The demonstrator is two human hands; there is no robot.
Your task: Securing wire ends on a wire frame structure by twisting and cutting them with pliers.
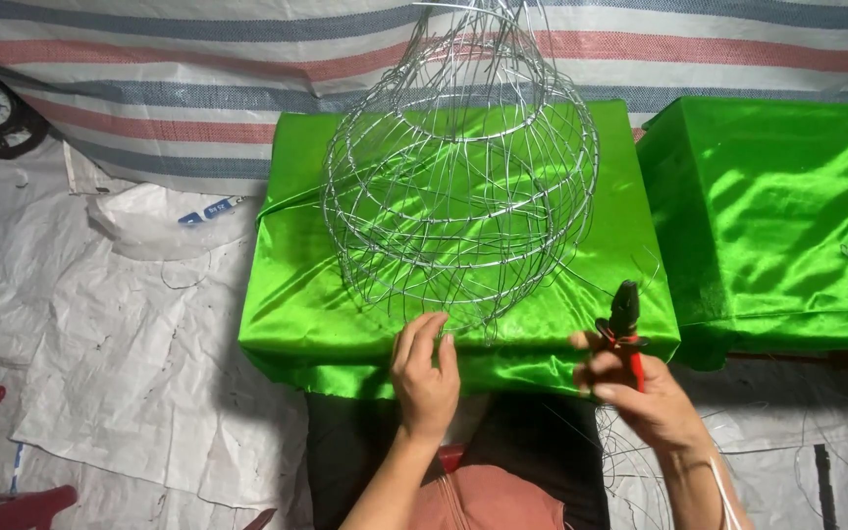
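Head view shows us a rounded wire frame (460, 167) of silver hoops and strands standing on the counter (345, 304) draped in shiny green cloth, just beyond both hands. We see our left hand (425, 378) at the frame's lower near edge, fingers curled around thin wire there. Our right hand (640, 397), a little to the right and apart from the frame, is closed around red-handled pliers (625, 329), jaws pointing up. Beside it stands a second green-covered counter (777, 216); white woven sheeting (120, 353) covers the floor.
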